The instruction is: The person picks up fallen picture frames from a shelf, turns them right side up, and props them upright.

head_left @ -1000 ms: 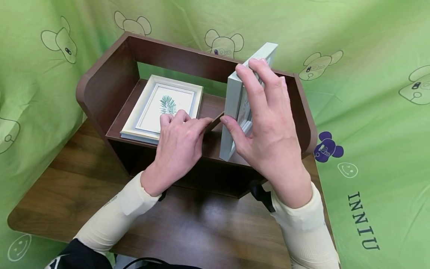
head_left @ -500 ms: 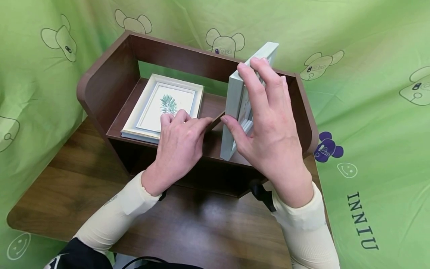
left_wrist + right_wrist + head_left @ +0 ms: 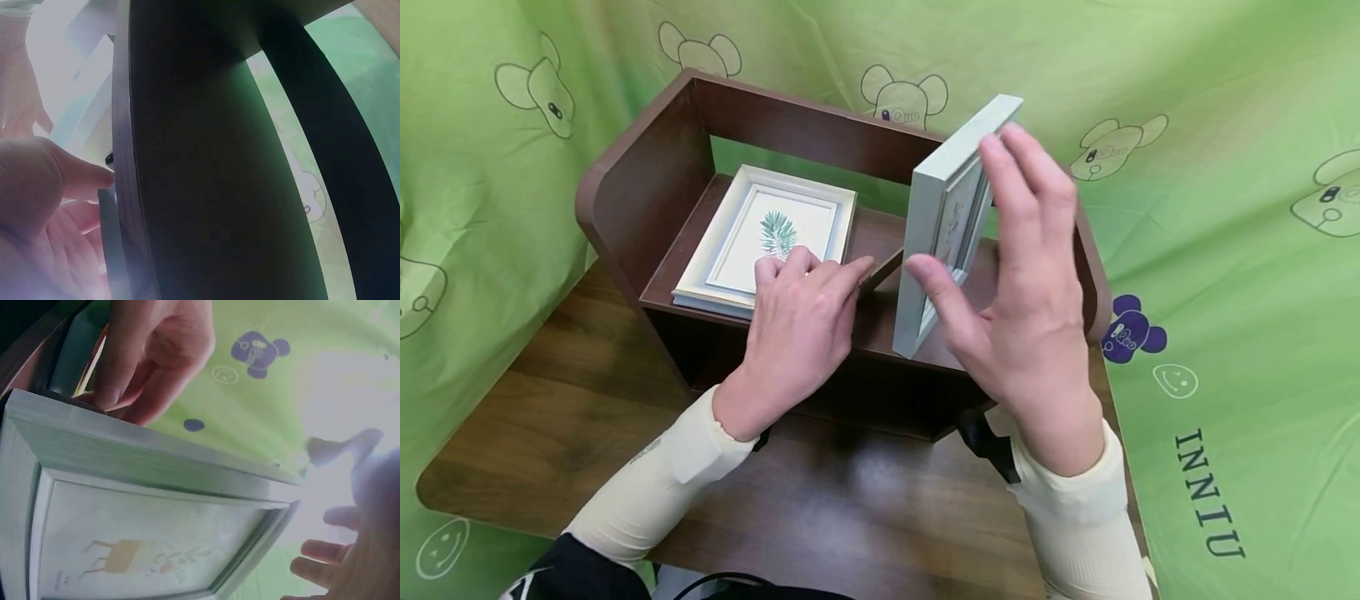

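Both hands are over a dark brown two-tier shelf (image 3: 632, 167). A pale blue-grey picture frame (image 3: 922, 242) stands upright on its upper board, angled, with a faint print in the right wrist view. A thin brown strip (image 3: 883, 271), like a back stand, slants from behind this frame to my left hand (image 3: 801, 325), whose thumb and forefinger pinch its end. My right hand (image 3: 1037, 275) is at the frame's right side, fingers extended and thumb spread. In the right wrist view that hand (image 3: 356, 544) is apart from the frame (image 3: 144, 450).
A second, cream-white frame (image 3: 722, 242) with a green leaf print lies flat on the shelf's left, partly behind my left hand. The shelf stands on a wooden table (image 3: 535, 417). Green patterned curtains (image 3: 1225, 250) hang close behind and at both sides.
My right hand has let go of the upright frame's top edge and drawn back to the right, fingers straightening. The frame stays upright; my left hand has barely moved.
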The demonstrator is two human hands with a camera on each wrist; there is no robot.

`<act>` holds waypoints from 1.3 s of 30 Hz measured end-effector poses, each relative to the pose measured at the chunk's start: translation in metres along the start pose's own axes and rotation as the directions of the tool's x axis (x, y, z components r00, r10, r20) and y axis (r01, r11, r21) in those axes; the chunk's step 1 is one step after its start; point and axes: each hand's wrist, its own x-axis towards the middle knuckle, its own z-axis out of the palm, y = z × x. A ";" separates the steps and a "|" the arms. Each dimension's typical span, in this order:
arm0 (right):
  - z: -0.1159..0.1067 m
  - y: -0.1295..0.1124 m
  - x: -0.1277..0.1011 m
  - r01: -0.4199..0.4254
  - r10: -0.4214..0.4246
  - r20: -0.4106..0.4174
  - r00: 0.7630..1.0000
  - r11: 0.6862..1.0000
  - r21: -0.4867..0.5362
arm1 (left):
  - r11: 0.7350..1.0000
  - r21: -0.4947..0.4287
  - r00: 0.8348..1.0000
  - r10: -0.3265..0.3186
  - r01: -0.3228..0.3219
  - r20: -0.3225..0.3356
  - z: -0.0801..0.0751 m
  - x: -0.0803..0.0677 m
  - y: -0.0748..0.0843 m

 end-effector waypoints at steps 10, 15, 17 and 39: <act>-0.009 0.023 -0.024 -0.435 0.436 -0.042 0.899 0.900 0.023 | 0.992 -0.121 0.982 -0.039 0.016 -0.186 -0.009 -0.018 0.027; -0.004 0.042 -0.037 -0.636 0.632 0.097 0.769 0.772 0.008 | 0.990 -0.142 0.986 -0.045 0.022 -0.160 -0.001 -0.030 0.048; 0.000 0.049 -0.041 -0.680 0.672 0.150 0.725 0.733 0.000 | 0.989 -0.148 0.990 -0.047 0.027 -0.135 0.002 -0.034 0.055; 0.014 0.070 -0.059 -0.719 0.705 0.254 0.662 0.693 -0.049 | 0.994 -0.091 0.998 -0.060 0.059 -0.013 0.012 -0.039 0.065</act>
